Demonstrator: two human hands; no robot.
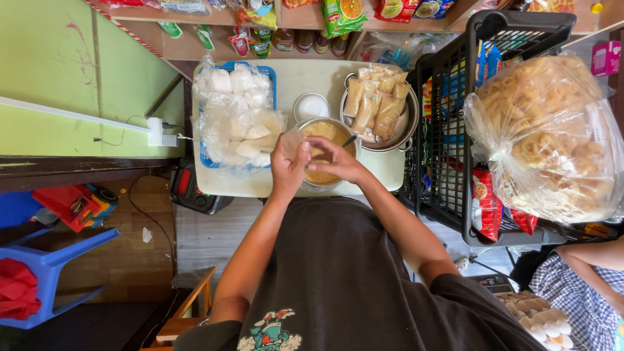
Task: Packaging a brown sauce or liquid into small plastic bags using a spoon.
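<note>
Near the frame's centre, the left hand (288,170) pinches a small clear plastic pouch (294,142), thumb and fingers closed on its lower edge. The pouch looks empty and filmy, its long axis roughly vertical in the frame, mouth probably toward the top. The right hand (338,161), fingers curled, meets it over a metal bowl (325,133) of tan crumbs; whether it grips anything is unclear.

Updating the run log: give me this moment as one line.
left hand: holds small clear bag | right hand: over metal bowl of brown granules | filled packets: in pan behind
</note>
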